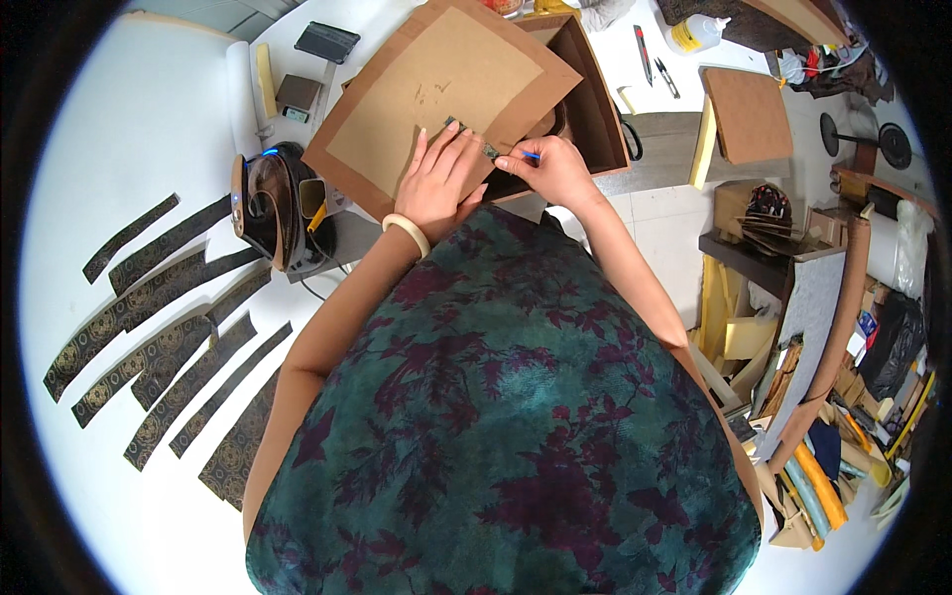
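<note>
A tan board with a brown border [372,149] lies tilted over an open brown box [595,89]. My left hand [441,174] rests flat on the board, its fingers stretched out over a narrow dark patterned strip [491,152]. Part of that strip is hidden under the fingers. Just to the right, my right hand [552,171] is closed in a pinch at the strip's end by the board's edge. From its grip shows a thin blue tool [533,156], whose tip I cannot make out.
Several black-and-gold patterned strips [149,307] lie on the white table at left, beside a dark brown bag-like object [273,203]. A red cutter [643,55], a white bottle [697,34] and a brown board [749,114] are at the far right. Scrap material [823,476] crowds the right side.
</note>
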Demonstrator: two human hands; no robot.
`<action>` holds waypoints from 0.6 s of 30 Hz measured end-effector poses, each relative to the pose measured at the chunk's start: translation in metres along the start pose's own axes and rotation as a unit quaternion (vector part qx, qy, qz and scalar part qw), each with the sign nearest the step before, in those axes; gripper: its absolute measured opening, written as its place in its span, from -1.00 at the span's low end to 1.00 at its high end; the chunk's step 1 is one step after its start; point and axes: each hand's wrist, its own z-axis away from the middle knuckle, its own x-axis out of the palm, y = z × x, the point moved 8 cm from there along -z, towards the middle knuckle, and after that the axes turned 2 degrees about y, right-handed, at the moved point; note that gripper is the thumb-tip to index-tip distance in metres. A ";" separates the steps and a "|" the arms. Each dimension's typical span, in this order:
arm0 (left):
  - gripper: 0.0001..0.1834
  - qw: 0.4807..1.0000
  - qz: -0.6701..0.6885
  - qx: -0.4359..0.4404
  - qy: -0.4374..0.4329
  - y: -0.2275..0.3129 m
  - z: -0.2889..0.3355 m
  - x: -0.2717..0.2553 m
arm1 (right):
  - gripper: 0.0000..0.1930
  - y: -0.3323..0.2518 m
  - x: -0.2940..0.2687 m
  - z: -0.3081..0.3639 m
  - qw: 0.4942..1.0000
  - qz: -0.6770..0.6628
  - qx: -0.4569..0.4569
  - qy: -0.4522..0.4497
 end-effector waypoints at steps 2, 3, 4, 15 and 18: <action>-0.29 1.000 0.015 -0.013 0.006 -0.003 0.002 0.001 | -0.60 0.004 0.002 -0.002 1.000 -0.008 0.017 -0.016; -0.28 1.000 0.001 -0.012 0.004 -0.003 0.002 0.000 | -0.60 0.005 0.002 -0.003 0.999 -0.014 0.020 -0.021; -0.28 1.000 -0.013 -0.012 0.002 -0.001 0.002 -0.002 | -0.59 0.006 0.003 -0.004 0.999 -0.019 0.023 -0.026; -0.29 0.999 -0.027 -0.037 0.000 -0.003 -0.003 -0.013 | -0.56 -0.008 -0.008 -0.003 0.999 0.010 -0.006 0.040; -0.28 0.999 -0.019 -0.038 -0.007 -0.003 -0.003 -0.014 | -0.54 -0.012 -0.010 -0.002 0.999 0.038 -0.002 0.019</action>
